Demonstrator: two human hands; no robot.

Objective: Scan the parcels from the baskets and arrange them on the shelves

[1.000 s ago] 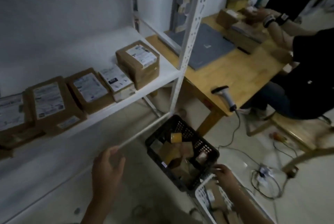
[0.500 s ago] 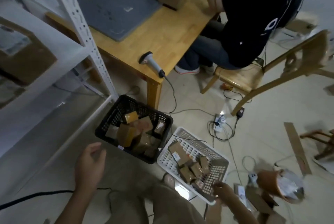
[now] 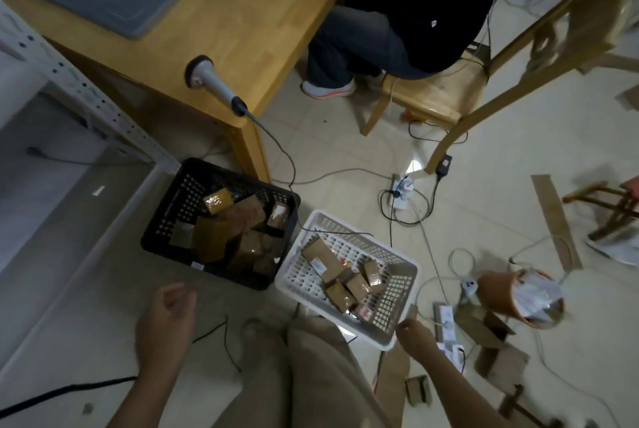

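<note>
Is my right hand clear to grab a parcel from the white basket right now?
Probably yes: the right hand sits by the near rim of the white basket, the basket has no lid, and the parcels lie uncovered just past it.

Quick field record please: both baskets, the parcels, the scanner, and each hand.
black basket: on floor by the table leg
white basket: on floor beside it
parcels: brown boxes in both baskets
scanner: lying on table corner, cable trailing down
left hand: empty, fingers loosely curled
right hand: at white basket's near corner, grip unclear
</note>
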